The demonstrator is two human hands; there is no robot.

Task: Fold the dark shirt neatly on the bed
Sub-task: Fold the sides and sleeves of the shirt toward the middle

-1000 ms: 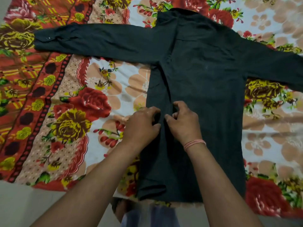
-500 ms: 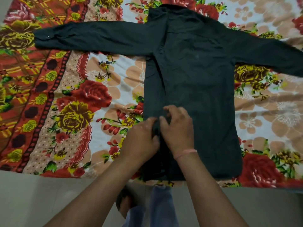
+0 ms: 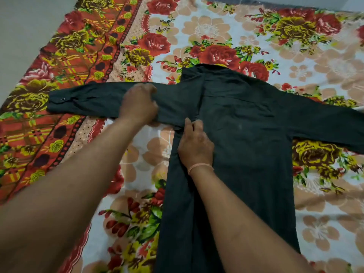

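Observation:
The dark shirt (image 3: 246,134) lies back-up on the floral bedsheet (image 3: 216,32), collar at the far end, both long sleeves stretched out sideways. Its left edge is folded inward along the body. My left hand (image 3: 138,104) is closed on the left sleeve about halfway along it, pinching the cloth. My right hand (image 3: 195,143), with a pink thread at the wrist, rests on the shirt near the left armpit, fingers pinching the fabric at the seam. The right sleeve runs off the frame's right edge.
The sheet's red and orange border (image 3: 59,79) runs down the left side, with bare grey floor (image 3: 23,26) beyond it. The sheet's far edge shows along the top right.
Both hands moved from the shirt's lower left hem up toward the shoulder; the left one went out onto the sleeve and gripped it. The camera moved closer and forward.

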